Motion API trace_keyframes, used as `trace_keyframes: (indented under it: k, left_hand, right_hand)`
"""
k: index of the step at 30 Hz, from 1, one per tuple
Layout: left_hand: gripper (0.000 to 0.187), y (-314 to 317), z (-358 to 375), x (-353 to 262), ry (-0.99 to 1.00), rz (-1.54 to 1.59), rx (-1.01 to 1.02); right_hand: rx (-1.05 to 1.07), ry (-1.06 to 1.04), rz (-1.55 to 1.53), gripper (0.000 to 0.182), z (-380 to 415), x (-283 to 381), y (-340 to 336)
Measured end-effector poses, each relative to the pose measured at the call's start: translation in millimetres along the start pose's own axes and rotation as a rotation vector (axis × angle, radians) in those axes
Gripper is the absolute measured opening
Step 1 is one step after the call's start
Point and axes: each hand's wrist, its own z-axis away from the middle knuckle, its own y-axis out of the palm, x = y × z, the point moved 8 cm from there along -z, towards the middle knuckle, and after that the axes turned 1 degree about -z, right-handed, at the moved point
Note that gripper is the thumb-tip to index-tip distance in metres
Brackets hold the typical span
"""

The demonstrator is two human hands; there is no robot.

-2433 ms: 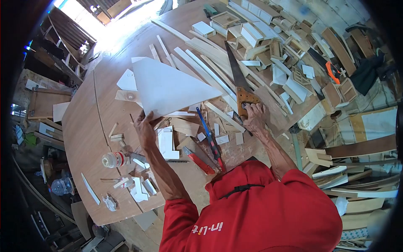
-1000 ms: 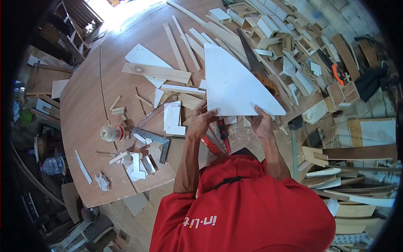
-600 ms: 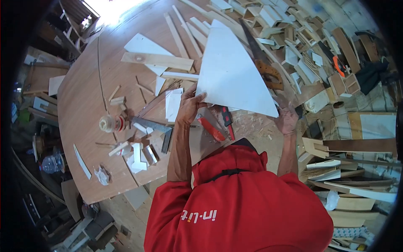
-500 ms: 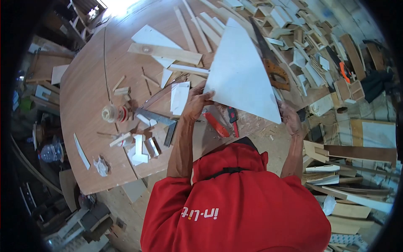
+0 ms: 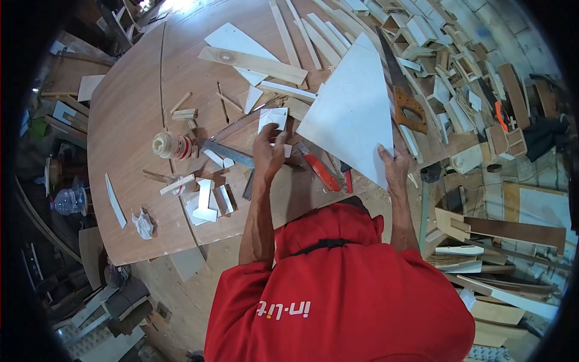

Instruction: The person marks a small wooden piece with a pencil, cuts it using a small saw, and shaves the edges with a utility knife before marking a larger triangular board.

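My right hand [image 5: 395, 171] grips the lower corner of a large white triangular board [image 5: 353, 99], its thumb lying on the upper face. My left hand [image 5: 269, 151] is off that board, fingers apart, over a small white rectangular piece [image 5: 274, 117]. Part of that piece is hidden by the fingers. Between my hands lie a red-handled tool [image 5: 322, 174] and a second red tool [image 5: 348, 180], partly covered by the board. A metal square [image 5: 232, 154] rests just left of my left hand.
A handsaw [image 5: 410, 110] lies right of the board. Wood strips and a white offcut [image 5: 238, 41] lie farther back. To the left are a jar [image 5: 172, 146], small white pieces [image 5: 206, 202] and crumpled plastic [image 5: 143, 224]. Many wood scraps [image 5: 443, 90] are piled at right.
My left hand has let go of the triangular board and moved left to the small white piece. My right hand has shifted left along the board, which has tilted and lowered slightly.
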Motion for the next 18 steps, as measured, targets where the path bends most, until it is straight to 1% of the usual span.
trace_keyframes:
  k: [1, 2, 4, 5, 9, 11, 12, 15, 17, 18]
  left_hand:
    - [0.029, -11.2, 2.1, 4.0, -0.042, -0.057, -0.080]
    - [0.029, -14.2, 3.4, 4.7, -0.038, -0.057, -0.074]
    - [0.029, -19.3, 6.2, 7.5, -0.029, -0.219, -0.079]
    - [0.030, -20.5, 7.9, 7.9, -0.009, -0.243, -0.080]
    - [0.030, -21.4, 15.7, 15.4, -0.060, -0.229, -0.071]
    - [0.029, -17.9, 17.9, 10.3, -0.021, -0.271, -0.049]
    - [0.029, -17.3, 17.7, 12.1, -0.021, -0.271, -0.047]
    - [0.029, -20.7, 19.4, 7.7, -0.003, -0.216, -0.074]
    - [0.028, -32.2, 26.0, -0.2, 0.006, -0.309, -0.123]
    - [0.028, -38.1, 30.7, 2.4, 0.000, -0.314, -0.132]
  right_hand:
    - [-0.010, 0.012, -0.002, 0.037, 0.2, -1.5, 1.2]
    - [-0.019, 0.025, -0.005, 0.035, 0.8, -0.7, 3.2]
    - [-0.023, 0.002, -0.024, 0.034, 2.1, 4.8, 7.8]
    - [-0.022, -0.021, -0.042, 0.034, 2.2, 7.3, 9.1]
    - [-0.051, 0.011, -0.005, 0.032, 0.8, 0.5, 10.9]
    - [-0.063, 0.028, -0.107, 0.032, 1.5, 0.3, 11.6]
    - [-0.064, 0.029, -0.107, 0.032, -0.4, -2.3, 11.2]
    - [-0.073, 0.019, -0.097, 0.031, -4.0, -6.7, 7.9]
    - [-0.115, 0.049, -0.156, 0.031, -3.3, -10.2, 4.7]
    - [-0.104, 0.051, -0.157, 0.031, -3.9, -13.1, 5.2]
